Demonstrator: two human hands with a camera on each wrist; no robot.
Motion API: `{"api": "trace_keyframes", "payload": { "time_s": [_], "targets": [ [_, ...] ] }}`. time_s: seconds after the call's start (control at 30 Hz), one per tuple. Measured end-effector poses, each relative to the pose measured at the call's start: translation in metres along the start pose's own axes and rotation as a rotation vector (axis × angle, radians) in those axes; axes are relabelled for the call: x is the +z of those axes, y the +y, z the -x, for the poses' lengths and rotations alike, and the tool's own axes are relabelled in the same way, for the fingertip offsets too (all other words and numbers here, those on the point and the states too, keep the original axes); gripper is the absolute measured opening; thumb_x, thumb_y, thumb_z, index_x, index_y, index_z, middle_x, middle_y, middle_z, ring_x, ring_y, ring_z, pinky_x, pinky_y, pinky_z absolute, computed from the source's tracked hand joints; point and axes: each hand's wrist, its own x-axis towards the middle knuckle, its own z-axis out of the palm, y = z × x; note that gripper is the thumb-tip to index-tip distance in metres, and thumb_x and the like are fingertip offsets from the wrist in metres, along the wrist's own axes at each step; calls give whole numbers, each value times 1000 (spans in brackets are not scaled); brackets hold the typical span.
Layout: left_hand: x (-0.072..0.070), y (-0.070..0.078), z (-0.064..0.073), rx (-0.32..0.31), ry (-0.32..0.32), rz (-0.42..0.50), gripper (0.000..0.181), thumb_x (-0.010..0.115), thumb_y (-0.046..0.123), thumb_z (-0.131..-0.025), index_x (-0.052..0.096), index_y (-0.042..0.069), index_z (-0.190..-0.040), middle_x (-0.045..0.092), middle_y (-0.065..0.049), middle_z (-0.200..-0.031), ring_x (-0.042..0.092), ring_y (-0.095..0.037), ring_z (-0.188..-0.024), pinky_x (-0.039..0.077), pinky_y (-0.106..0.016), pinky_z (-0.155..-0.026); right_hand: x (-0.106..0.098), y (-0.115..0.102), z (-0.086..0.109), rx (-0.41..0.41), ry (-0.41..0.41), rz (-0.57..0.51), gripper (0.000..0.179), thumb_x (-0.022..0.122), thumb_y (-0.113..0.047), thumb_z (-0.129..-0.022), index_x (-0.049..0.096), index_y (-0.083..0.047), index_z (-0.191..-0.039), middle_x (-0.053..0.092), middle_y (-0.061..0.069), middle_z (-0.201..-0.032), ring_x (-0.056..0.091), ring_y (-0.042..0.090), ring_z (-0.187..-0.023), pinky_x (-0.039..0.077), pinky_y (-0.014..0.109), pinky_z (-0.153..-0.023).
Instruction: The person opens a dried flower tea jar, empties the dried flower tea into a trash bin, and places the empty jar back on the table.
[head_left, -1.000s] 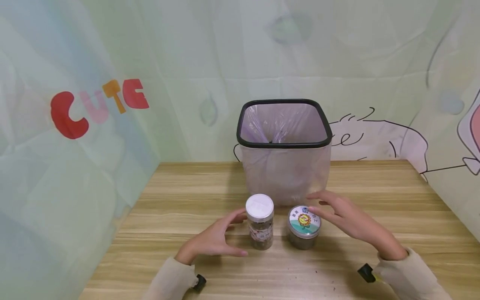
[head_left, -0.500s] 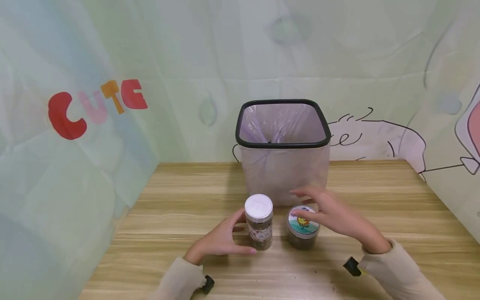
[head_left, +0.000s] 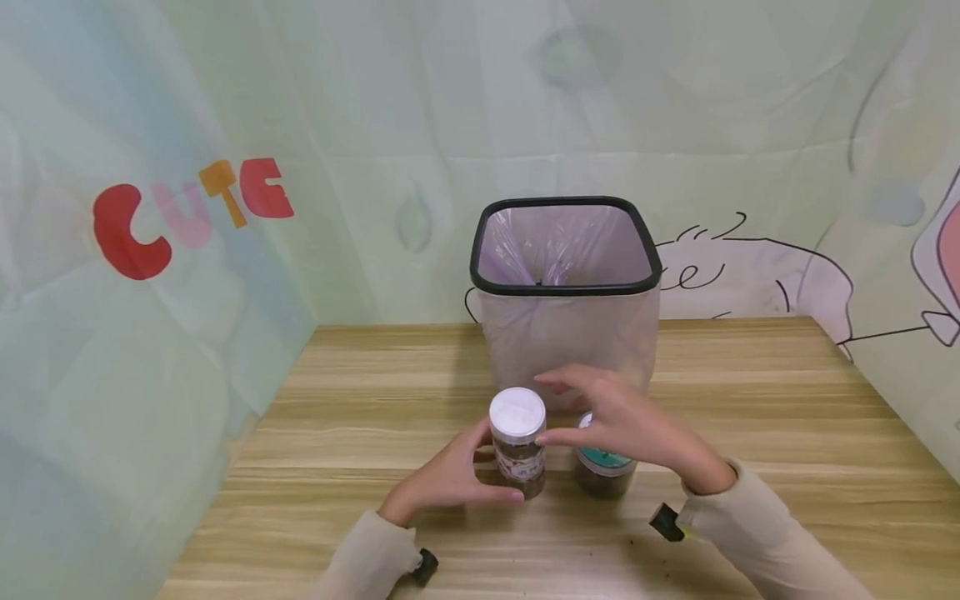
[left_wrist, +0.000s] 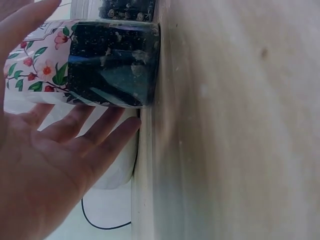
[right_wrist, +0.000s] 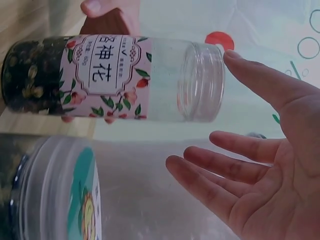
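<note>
A tall clear jar (head_left: 519, 471) with a pale round lid stands on the table, dark dried contents in its lower part. Its pink floral label (right_wrist: 106, 77) shows in the right wrist view. My left hand (head_left: 450, 479) is spread around its left side, thumb in front and fingers behind, with a gap at the palm. In the left wrist view, the fingers (left_wrist: 107, 127) extend past the jar's side. My right hand (head_left: 630, 421) reaches over a short jar (head_left: 602, 482), partly hiding its cartoon lid; its thumb tip is right at the tall jar's lid and the other fingers are spread.
Behind the jars stands a translucent bin (head_left: 566, 291) with a black rim and a purple liner. A few dark crumbs lie on the wooden table (head_left: 337, 400) near the front. A printed cloth (head_left: 375, 150) hangs behind and at the sides.
My right hand has moved left across the short jar to the tall jar's lid. My left hand has come slightly right, closer around the tall jar. Both jars stay in place.
</note>
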Motion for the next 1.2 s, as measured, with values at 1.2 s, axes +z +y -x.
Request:
{"api": "trace_keyframes", "payload": {
  "time_s": [1.2],
  "targets": [
    [4, 5, -8, -1, -6, 84, 71, 84, 22, -82, 48, 26, -143, 55, 8, -136, 54, -17, -125, 44, -39, -104, 18, -3, -17, -126, 103, -47, 56, 91, -23, -71, 68, 0, -117, 70, 2, -100, 65, 14, -86, 57, 27, -69]
  ]
}}
